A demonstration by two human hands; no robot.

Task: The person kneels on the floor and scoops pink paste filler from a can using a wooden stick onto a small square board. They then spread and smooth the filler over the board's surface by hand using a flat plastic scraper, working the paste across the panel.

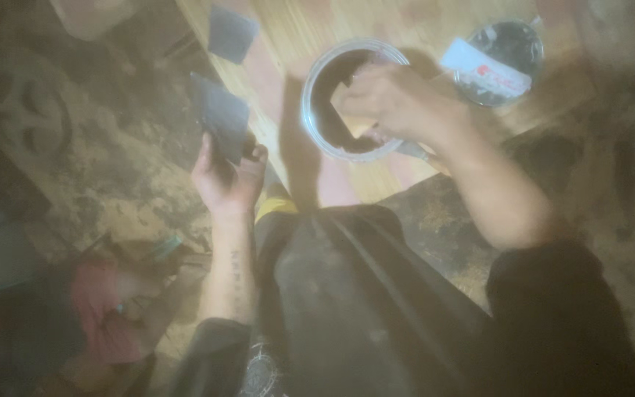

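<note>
The left hand (228, 176) is closed around a dark flat square piece (220, 117) and holds it up at the left side of the wooden board (310, 29). The right hand (384, 99) is over the round container with white rim (347, 99); its fingers are bent into the dark content, but the blur hides if they pinch anything. A second dark piece (231, 33) lies far on the board, and another round container (501, 62) is at the far right. I judge the step is taking dark paste for the held piece; bringing hand and piece together needs care
</note>
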